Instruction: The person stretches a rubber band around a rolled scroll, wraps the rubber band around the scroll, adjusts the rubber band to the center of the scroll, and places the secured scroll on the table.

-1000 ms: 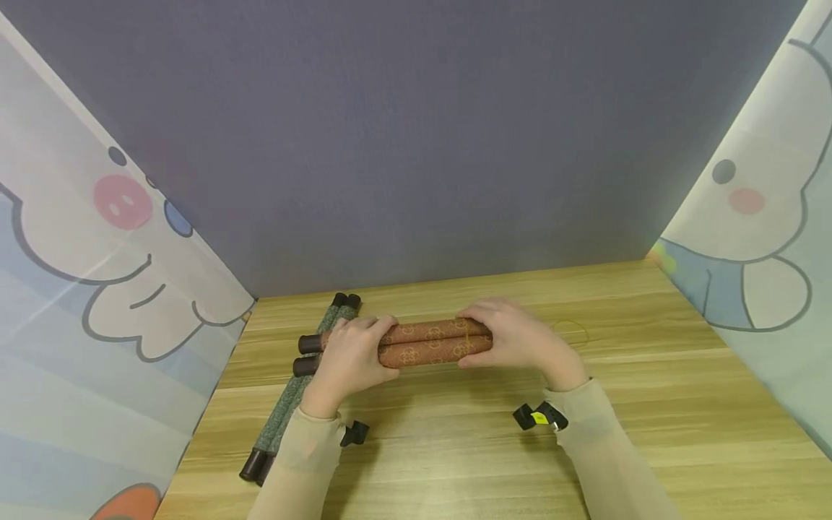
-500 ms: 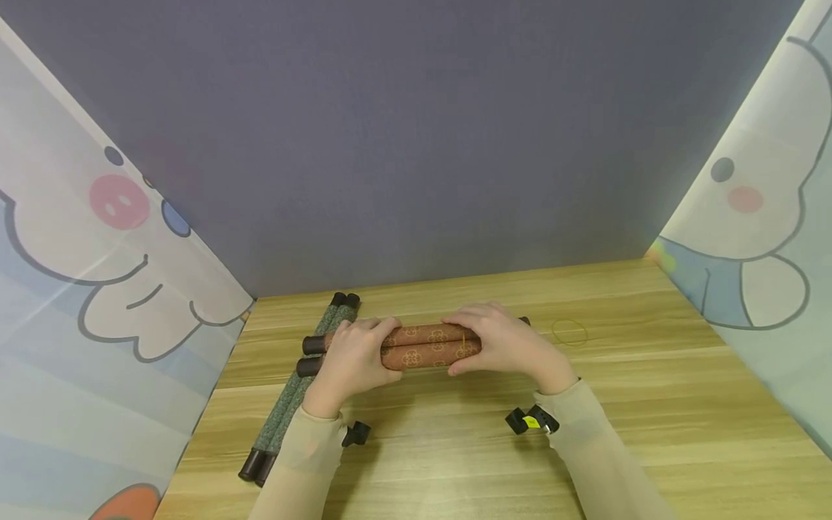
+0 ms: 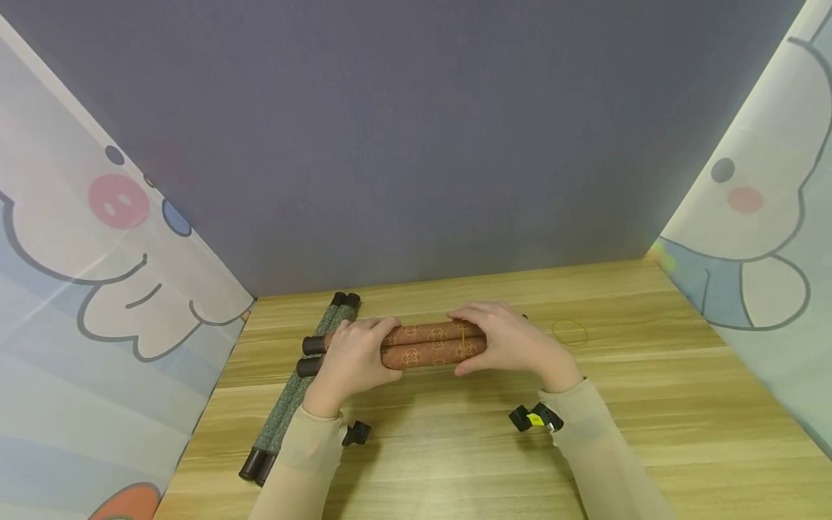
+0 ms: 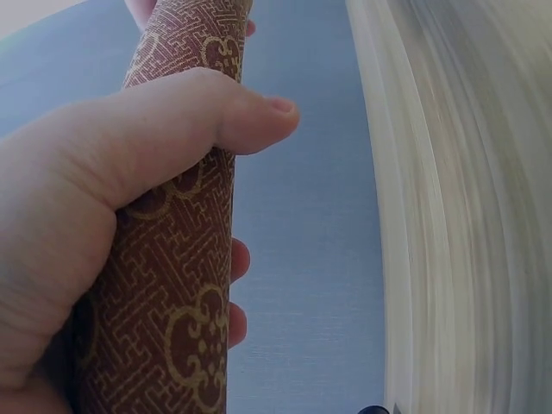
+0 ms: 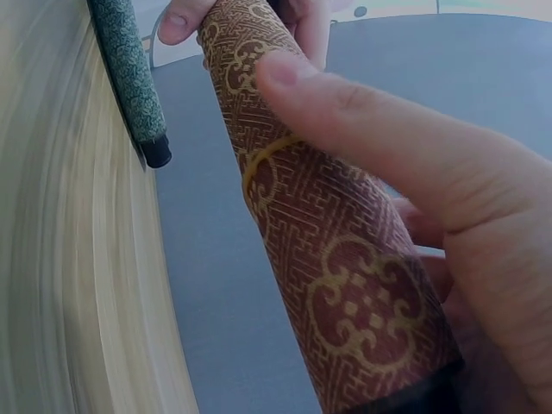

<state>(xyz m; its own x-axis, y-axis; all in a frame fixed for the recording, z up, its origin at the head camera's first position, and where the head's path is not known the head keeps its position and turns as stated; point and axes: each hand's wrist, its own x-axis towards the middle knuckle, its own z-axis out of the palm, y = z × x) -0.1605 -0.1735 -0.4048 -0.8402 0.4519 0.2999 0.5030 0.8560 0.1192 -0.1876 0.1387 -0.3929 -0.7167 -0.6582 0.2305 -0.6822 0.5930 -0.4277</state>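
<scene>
Both hands hold a red-brown brocade scroll (image 3: 432,343) with gold flower medallions, rolled from both ends into two parallel rolls with dark knobs. My left hand (image 3: 354,361) grips it near its left end, thumb across the near roll in the left wrist view. Toward the other end, my right hand (image 3: 513,343) wraps the rolls from the right, thumb along the near side. A thin yellow rubber band (image 5: 259,164) circles the scroll beside the right thumb. The right-hand knobs are mostly hidden behind that hand.
A green patterned scroll (image 3: 286,408) with dark knobs lies slanted on the wooden table (image 3: 442,455) at left, partly under the left arm. Another yellow rubber band (image 3: 570,332) lies at right. A grey panel (image 3: 442,144) stands behind, with cartoon-printed sheets at both sides.
My right hand has slid left along the scroll, then slightly back right, baring a little of its right end. The scroll has shifted slightly right. My left hand keeps its grip.
</scene>
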